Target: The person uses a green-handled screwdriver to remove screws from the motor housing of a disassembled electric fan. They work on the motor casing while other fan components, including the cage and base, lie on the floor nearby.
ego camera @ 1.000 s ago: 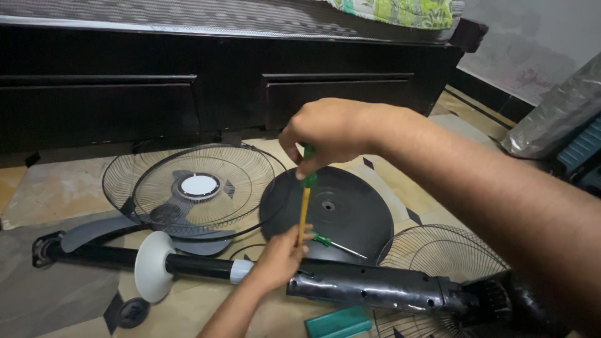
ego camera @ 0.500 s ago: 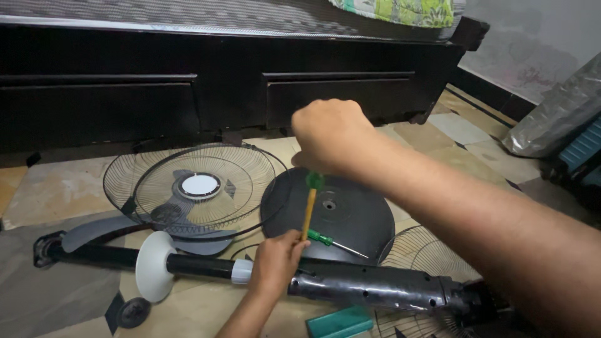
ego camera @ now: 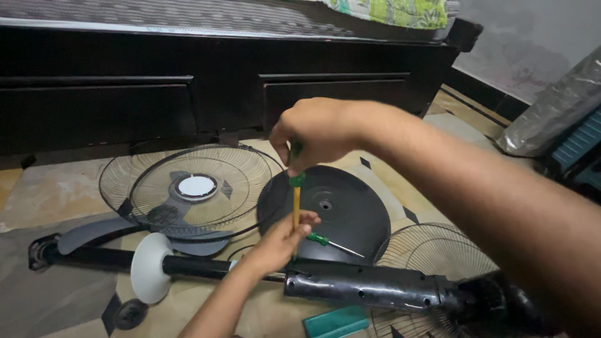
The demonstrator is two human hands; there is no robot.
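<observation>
- Two hands work one yellow screwdriver (ego camera: 296,203), held upright above the black fan pole (ego camera: 366,289) lying on the floor.
- Right hand (ego camera: 316,134): fingers clenched around the green handle top.
- Left hand (ego camera: 280,241): fingers pinch the yellow shaft near its lower end.
- Small green screwdriver (ego camera: 327,241) rests on the round black base (ego camera: 350,209).
- Wire fan guard (ego camera: 188,188) lies left of the base.

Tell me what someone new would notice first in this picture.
First, the two hands at centre: the right hand grips the top of an upright yellow screwdriver, and the left hand steadies its shaft above a black pole lying on the floor. Behind them lie a wire fan guard to the left and a round black base.
</observation>
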